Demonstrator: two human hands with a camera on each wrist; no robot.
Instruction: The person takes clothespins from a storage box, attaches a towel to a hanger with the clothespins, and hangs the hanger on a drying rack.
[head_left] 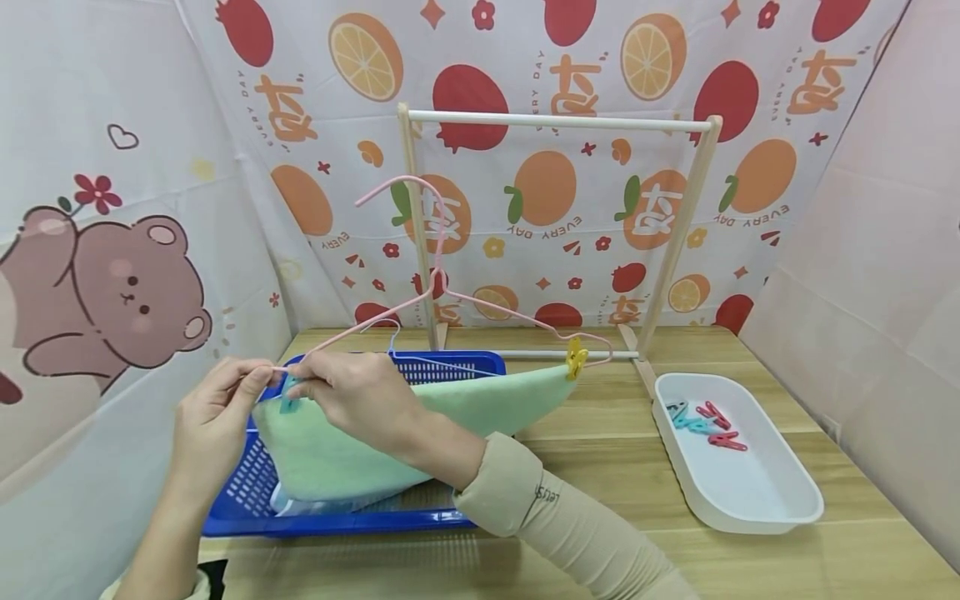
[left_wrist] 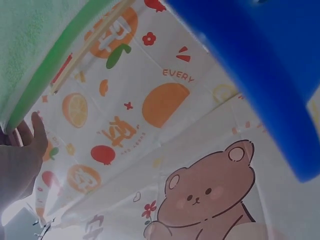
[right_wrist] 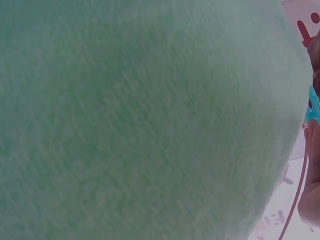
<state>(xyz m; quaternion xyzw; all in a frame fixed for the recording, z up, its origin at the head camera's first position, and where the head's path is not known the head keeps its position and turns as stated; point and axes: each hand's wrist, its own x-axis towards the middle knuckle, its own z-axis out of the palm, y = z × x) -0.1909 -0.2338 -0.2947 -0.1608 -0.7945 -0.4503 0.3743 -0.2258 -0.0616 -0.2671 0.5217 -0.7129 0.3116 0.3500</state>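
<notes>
A pink wire hanger [head_left: 440, 250] is held up with its hook pointing left. My left hand [head_left: 206, 425] pinches the hanger's left end. Close beside it, my right hand [head_left: 363, 404] pinches a blue clothespin [head_left: 287, 396] at the left corner of a pale green towel [head_left: 330, 462]. A yellow clothespin [head_left: 575, 358] clips the towel's other corner to the hanger's right end. The towel sags between the two clothespins over the basket. In the right wrist view the towel [right_wrist: 150, 125] fills most of the picture, with the blue clothespin [right_wrist: 313, 105] at the right edge.
Below the towel stands a blue basket [head_left: 375, 523] with another, pale purple hanger [head_left: 395, 340] in it. Behind is a drying rack with a white top bar [head_left: 558, 122]. A white tray [head_left: 757, 492] at right holds several red and blue clothespins [head_left: 726, 440].
</notes>
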